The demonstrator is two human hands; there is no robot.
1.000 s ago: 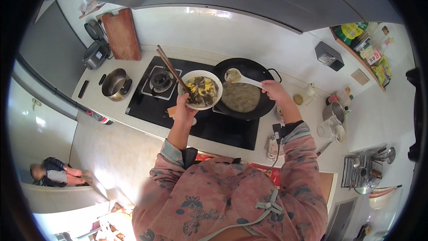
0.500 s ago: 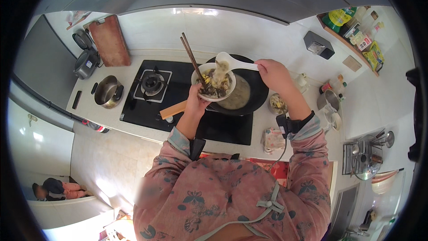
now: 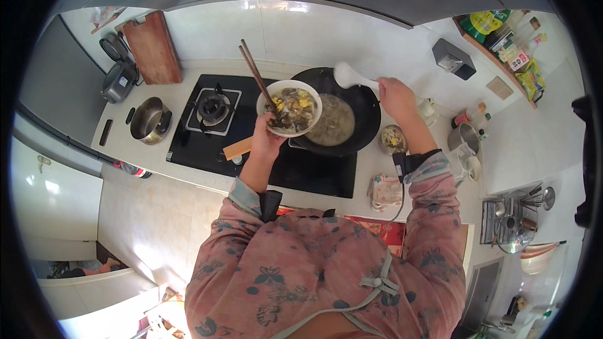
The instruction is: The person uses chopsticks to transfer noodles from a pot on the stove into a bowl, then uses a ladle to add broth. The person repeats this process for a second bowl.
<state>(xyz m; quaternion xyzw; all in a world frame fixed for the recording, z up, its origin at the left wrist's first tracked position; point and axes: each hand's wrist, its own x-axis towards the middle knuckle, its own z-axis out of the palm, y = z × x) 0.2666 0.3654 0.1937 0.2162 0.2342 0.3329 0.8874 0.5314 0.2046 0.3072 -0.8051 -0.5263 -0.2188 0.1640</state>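
Note:
My left hand (image 3: 269, 137) grips a white bowl (image 3: 319, 108) by its near left side and holds it up beside the wok. Broth with yellow and dark bits (image 3: 295, 108) fills it, and a pair of wooden chopsticks (image 3: 254, 68) leans out toward the far left. With my right hand (image 3: 397, 95) I hold a white ladle (image 3: 349, 75) by its handle, its bowl over the far side of the black wok (image 3: 367, 127). Cloudy soup (image 3: 333, 122) lies in the wok. Part of the wok's left side and its burner are hidden. The wok's wooden handle (image 3: 239, 149) points left.
A second bowl of food (image 3: 394, 139) stands right of the wok, near a plastic packet (image 3: 385, 192). Left are a bare burner (image 3: 214, 110), a steel pot (image 3: 149, 120), a cutting board (image 3: 152, 49) and a small cooker (image 3: 118, 81). A bottle shelf (image 3: 496, 56) is at upper right.
Soup was pouring from the ladle into the bowl; the ladle has since moved right, over the wok. My left hand and the bowl have shifted slightly left.

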